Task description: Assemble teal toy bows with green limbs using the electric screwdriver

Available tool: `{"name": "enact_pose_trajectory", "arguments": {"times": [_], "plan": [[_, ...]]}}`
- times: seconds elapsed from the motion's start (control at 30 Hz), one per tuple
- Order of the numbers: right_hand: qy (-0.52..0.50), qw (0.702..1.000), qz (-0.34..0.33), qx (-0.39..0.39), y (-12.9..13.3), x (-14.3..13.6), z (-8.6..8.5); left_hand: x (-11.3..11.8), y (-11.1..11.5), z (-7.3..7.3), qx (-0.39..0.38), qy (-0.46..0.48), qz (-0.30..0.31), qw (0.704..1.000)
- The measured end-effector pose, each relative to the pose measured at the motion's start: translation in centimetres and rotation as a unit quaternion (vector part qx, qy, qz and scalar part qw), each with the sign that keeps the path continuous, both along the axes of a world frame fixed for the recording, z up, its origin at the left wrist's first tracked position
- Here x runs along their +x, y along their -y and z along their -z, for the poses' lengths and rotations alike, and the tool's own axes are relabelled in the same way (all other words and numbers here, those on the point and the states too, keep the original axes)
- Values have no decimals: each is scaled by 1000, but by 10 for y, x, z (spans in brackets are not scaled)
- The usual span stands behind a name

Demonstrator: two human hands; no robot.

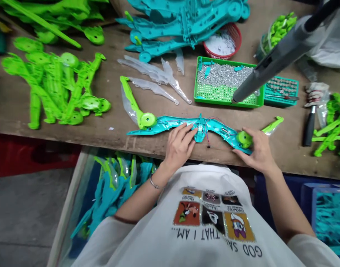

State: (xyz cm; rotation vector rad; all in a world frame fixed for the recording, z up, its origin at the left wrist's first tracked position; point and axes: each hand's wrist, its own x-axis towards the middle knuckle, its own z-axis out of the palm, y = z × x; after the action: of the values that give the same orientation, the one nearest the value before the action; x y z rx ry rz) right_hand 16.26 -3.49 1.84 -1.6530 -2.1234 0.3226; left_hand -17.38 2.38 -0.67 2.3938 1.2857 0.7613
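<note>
A teal plastic toy bow half (170, 125) lies on the table in front of me, open side up, with thin wires running along it. A lime green arm (133, 104) with a clear strip sits at its left end. My left hand (179, 142) is closed over the middle, its fingertips on the central block (200, 129). My right hand (257, 150) grips the right end, thumb on the near edge and fingers by the round green hub (245, 139). A small dark connector (208, 147) hangs from wires below the centre.
Behind the bow are loose clear strips (153, 89), a green tray of screws (228, 104) and a red basket (236, 35). A grey pole (272, 55) slants over the tray. Green arms (56, 85) pile up left; a black-handled tool (309, 128) lies right.
</note>
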Motion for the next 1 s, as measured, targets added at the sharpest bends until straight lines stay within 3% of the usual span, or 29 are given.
{"name": "enact_pose_trajectory", "arguments": {"times": [0.13,0.27,0.37,0.47,0.53,0.63,0.77,1.0], "plan": [[11,1000,4,-6,15,34,-11,30,20,2,-8,33,52,998],[5,1000,20,14,23,34,-24,24,28,-1,32,64,97,993],[-8,998,33,62,30,12,-24,2,18,-10,57,57,16,997],[-23,995,24,96,37,-18,-13,-12,-3,-21,54,40,-55,996],[-23,995,20,96,40,-35,-4,-9,-18,-28,47,24,-25,998],[-5,994,42,97,45,-51,5,5,-36,-35,29,-12,72,997],[48,989,88,113,48,-61,9,18,-51,-35,-4,-32,168,985],[139,977,107,125,33,-66,3,15,-63,-23,-60,22,172,983]]}}
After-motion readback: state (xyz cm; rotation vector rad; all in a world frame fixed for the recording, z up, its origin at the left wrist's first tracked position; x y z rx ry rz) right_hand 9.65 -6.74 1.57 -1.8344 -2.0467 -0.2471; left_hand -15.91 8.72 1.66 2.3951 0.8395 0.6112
